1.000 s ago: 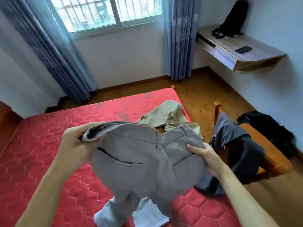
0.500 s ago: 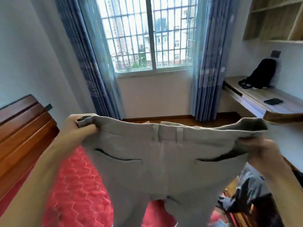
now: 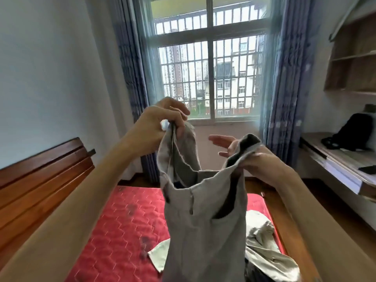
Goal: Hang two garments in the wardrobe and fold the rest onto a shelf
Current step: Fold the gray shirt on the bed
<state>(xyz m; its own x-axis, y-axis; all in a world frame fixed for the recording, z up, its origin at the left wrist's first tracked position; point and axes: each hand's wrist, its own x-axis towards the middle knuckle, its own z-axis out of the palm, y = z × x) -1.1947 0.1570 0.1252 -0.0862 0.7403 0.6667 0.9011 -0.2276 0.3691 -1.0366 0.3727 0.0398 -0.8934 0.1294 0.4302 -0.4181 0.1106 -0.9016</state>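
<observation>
I hold a pair of grey trousers (image 3: 203, 231) up in front of me by the waistband, legs hanging down over the bed. My left hand (image 3: 162, 121) is raised and pinches one end of the waistband between thumb and fingers. My right hand (image 3: 248, 157) is lower and to the right; its thumb presses the other end of the waistband against the palm while the other fingers stretch out straight. The waistband sags loosely between both hands. A beige garment (image 3: 264, 249) lies crumpled on the red mattress (image 3: 122, 220) behind the trousers.
A wooden headboard (image 3: 40, 180) stands at the left. A barred window (image 3: 209, 78) with blue curtains (image 3: 284, 88) faces me. At the right, a wall desk (image 3: 335, 169) carries a black bag (image 3: 354, 135) and a dark phone (image 3: 368, 169), under wooden shelves (image 3: 354, 58).
The waistband was stretched flat and wide between both hands; now the hands have come closer together, the left one higher, and the waistband hangs slack. The view has tilted upward.
</observation>
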